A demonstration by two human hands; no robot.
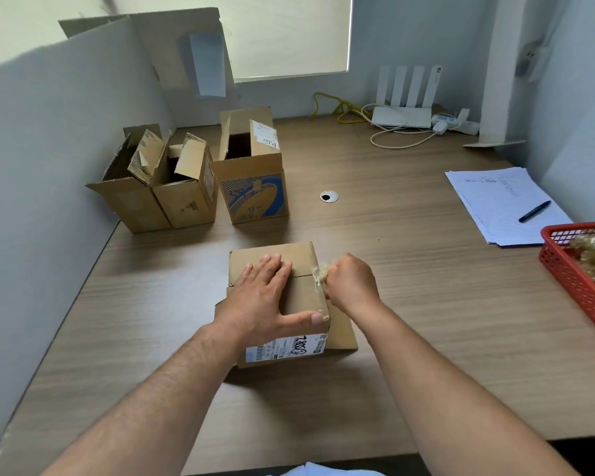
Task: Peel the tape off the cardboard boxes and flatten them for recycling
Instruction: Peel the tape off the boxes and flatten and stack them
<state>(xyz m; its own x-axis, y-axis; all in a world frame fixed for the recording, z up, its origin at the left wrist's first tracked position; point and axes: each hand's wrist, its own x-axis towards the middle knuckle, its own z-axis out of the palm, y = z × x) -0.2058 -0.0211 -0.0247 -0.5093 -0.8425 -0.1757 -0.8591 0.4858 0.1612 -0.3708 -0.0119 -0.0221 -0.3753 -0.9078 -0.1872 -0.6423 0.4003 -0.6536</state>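
Near box (272, 252): white shipping label (285, 348) on the front face. Barcode and fine print too small to read. Black marker scrawl across it, digits, possibly ending "82", not certain. Tall box (251, 173) at back: white label (265, 135) on top flap, marker scrawl, unreadable. Blue printed emblem (253, 197) on its front, characters illegible. Papers (498, 204) at right: printed heading, too small.

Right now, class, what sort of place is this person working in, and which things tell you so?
Probably a small office or study corner: a wood-grain desk with a cable grommet, a white router with upright antennas by the wall, and lined papers with a pen on them.
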